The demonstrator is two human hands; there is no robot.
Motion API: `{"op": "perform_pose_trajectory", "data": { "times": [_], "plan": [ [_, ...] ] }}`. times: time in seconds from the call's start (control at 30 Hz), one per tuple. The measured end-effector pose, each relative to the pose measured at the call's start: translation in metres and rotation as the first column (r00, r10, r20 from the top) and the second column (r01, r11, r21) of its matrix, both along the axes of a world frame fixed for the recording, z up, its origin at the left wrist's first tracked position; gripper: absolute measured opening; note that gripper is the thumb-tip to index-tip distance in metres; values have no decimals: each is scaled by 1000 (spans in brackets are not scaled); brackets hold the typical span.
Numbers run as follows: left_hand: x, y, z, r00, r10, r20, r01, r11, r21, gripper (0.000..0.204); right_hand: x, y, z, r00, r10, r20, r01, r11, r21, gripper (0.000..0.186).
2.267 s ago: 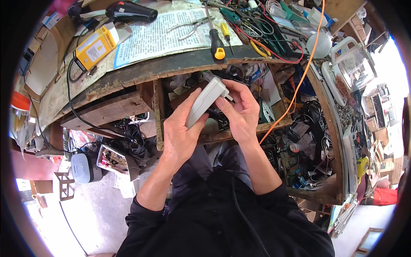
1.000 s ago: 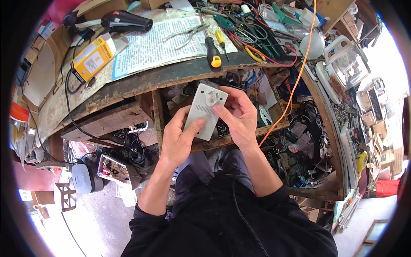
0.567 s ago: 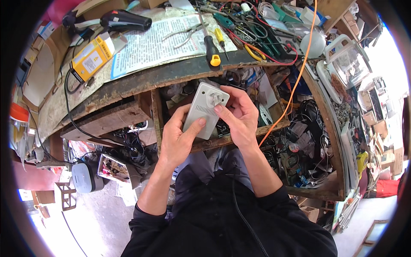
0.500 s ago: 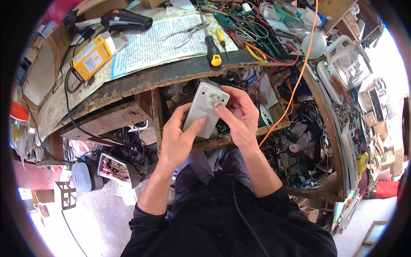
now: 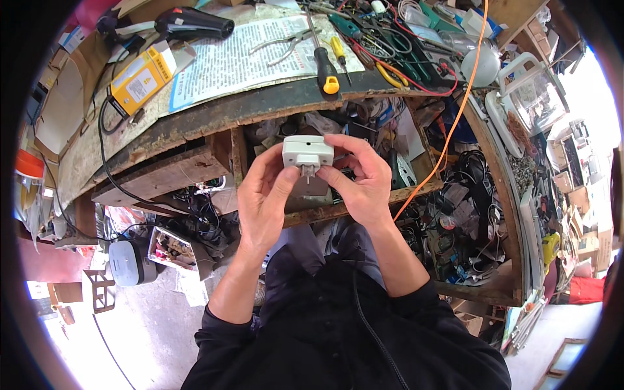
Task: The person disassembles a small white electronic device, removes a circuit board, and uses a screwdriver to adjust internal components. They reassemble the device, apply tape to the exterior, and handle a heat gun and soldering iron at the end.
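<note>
Between both hands, above the open drawer, is a pale grey plug-in adapter (image 5: 307, 147), tipped so that one narrow end faces up and its metal plug pins point toward me. My left hand (image 5: 265, 198) grips its left side, the thumb at the base of the pins. On the other side my right hand (image 5: 359, 182) holds it, with the index finger along the top corner and the thumb by the pins. A small dark hole shows in the upturned end. The adapter's far face is hidden.
Beyond the drawer (image 5: 364, 211), the bench carries a black-and-yellow screwdriver (image 5: 323, 68), a small yellow screwdriver (image 5: 339, 55), pliers (image 5: 281, 47), a printed sheet (image 5: 221, 75), a yellow box (image 5: 140, 81) and a hair dryer (image 5: 195, 25). An orange cord (image 5: 448, 133) hangs at the right.
Both hands have tilted the adapter from showing its broad vented face to showing its narrow end, with the pins now toward me. The right thumb has slid down beside the pins.
</note>
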State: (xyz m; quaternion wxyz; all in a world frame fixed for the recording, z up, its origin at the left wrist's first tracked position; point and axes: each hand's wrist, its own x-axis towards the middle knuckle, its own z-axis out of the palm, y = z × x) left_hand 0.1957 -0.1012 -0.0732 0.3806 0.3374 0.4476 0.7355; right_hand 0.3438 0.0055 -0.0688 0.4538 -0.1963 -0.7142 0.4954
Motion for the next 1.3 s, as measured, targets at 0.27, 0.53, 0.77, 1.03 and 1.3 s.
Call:
{"op": "perform_pose_trajectory", "data": {
  "times": [0.27,0.53,0.77,1.03,1.3],
  "plan": [
    [2,-2,3,997,-10,-79,12,1000,27,64,-1,-1,2,1000,-16,23,15,999,29,52],
    [2,-2,2,999,-9,-51,10,1000,23,65,-1,0,0,999,-12,34,10,997,77,53],
    [-1,-2,-1,991,-7,-131,11,1000,28,72,-1,-2,3,998,-55,34,50,991,124,52],
    [1,-5,0,996,0,-88,1,1000,8,71,-3,-1,3,994,-102,44,90,970,226,51],
    [0,-5,2,995,-12,-102,14,1000,25,72,-2,-3,4,995,-92,29,85,976,201,52]
  ]
}}
